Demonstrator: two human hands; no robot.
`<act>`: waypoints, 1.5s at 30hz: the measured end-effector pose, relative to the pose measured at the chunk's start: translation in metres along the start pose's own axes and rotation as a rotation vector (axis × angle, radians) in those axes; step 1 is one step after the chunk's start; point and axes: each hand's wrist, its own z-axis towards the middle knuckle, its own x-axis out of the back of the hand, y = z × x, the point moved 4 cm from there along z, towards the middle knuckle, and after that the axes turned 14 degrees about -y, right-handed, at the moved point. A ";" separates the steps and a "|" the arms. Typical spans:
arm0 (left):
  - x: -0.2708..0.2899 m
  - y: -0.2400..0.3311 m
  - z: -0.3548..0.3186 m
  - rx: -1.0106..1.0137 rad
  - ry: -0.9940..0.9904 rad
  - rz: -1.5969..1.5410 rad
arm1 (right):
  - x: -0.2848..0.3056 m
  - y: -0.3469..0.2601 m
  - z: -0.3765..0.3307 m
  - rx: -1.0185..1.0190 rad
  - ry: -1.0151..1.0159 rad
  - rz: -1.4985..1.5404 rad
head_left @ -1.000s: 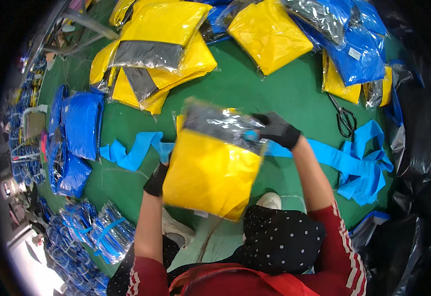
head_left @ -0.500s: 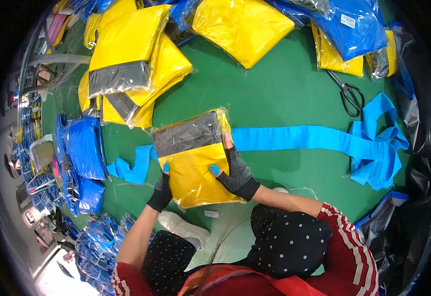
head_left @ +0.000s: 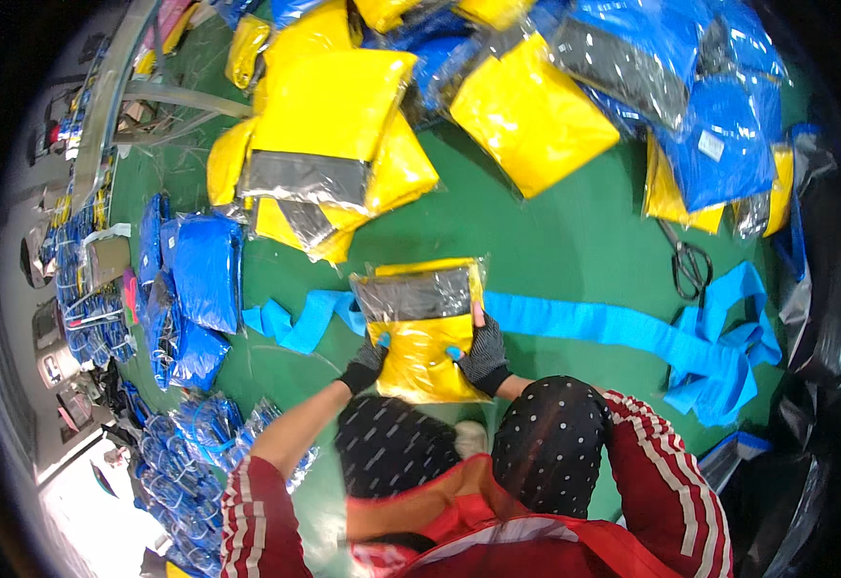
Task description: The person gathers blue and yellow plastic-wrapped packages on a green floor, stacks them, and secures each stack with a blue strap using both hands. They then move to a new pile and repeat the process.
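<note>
Between both hands I hold a folded yellow packet (head_left: 420, 356) with a dark grey band, wrapped in clear plastic. My left hand (head_left: 366, 362), in a dark fingerless glove, grips its lower left edge, thumb on the front. On the right edge my right hand (head_left: 484, 354), gloved the same way, is closed with its thumb on the front too. The fingers behind the packet are hidden. A light blue strap (head_left: 574, 316) lies on the green floor; its middle is hidden by the packet and it ends in loose folds at the right.
Yellow packets (head_left: 329, 101) are stacked ahead on the left, with yellow and blue packets (head_left: 724, 144) across the far side. Black-handled scissors (head_left: 692, 270) lie at the right. Blue packets (head_left: 208, 270) stand at the left, near tied blue bundles (head_left: 175, 472). Dark sheeting (head_left: 829, 318) edges the right.
My view has tipped up, showing more of the far packets. My legs have shifted and my knees now stand close below the packet. Both hands still grip it.
</note>
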 end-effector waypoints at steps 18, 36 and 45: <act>0.368 0.213 0.000 -0.534 0.785 0.332 | 0.122 -0.101 0.269 -0.054 -0.299 0.182; 0.144 0.140 0.010 -0.388 0.068 -1.097 | 0.134 -0.176 0.353 0.281 -0.599 -0.192; 0.094 0.215 0.072 -0.666 0.278 -1.702 | 0.056 -0.199 0.466 0.258 -1.050 -0.631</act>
